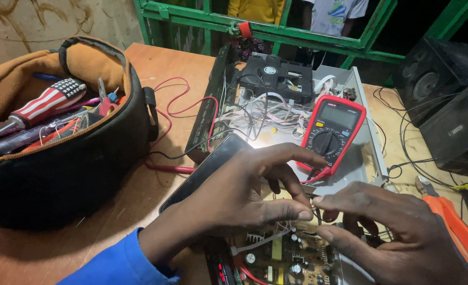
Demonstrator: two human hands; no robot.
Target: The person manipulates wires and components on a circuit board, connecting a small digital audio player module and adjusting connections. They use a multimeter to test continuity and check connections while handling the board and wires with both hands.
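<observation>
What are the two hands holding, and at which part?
The left hand and right hand pinch a thin pale wire between fingertips, above the open circuit board; which part cannot be told.

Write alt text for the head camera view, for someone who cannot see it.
Two bare hands, left hand and right hand, pinch a thin wire over an opened electronics case. A red meter rests inside it; a tool bag sits left on the wooden table.
</observation>
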